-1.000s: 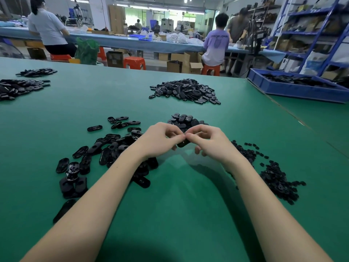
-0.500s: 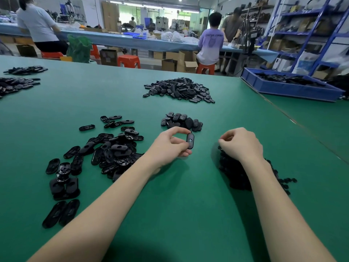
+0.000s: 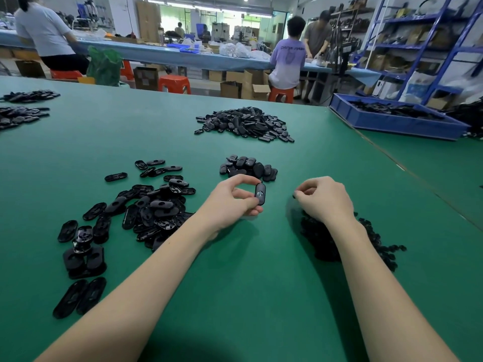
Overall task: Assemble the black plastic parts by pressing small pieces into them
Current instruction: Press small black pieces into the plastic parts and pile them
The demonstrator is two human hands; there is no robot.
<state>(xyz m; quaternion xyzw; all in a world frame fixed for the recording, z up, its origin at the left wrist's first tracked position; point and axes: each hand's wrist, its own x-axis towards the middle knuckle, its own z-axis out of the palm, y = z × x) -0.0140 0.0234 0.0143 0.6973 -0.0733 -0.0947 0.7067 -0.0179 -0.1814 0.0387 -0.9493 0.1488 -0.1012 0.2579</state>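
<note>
My left hand point(image 3: 232, 202) pinches a black oval plastic part point(image 3: 260, 193), held upright above the green table point(image 3: 248, 283). My right hand point(image 3: 324, 198) hovers over the pile of small black pieces point(image 3: 371, 239) with curled fingers; a small dark bit shows at its fingertips, too small to identify. A spread of loose oval parts point(image 3: 154, 207) lies left of my left hand. A small heap of oval parts point(image 3: 248, 165) sits just beyond both hands.
A bigger heap of black parts point(image 3: 245, 124) lies further back. More parts point(image 3: 18, 113) lie at the far left. A blue tray point(image 3: 392, 121) with black parts stands at the back right. People sit at another bench behind.
My hands were joined on the part one second ago. My right hand has moved off right to the small-piece pile; my left hand keeps holding the oval part.
</note>
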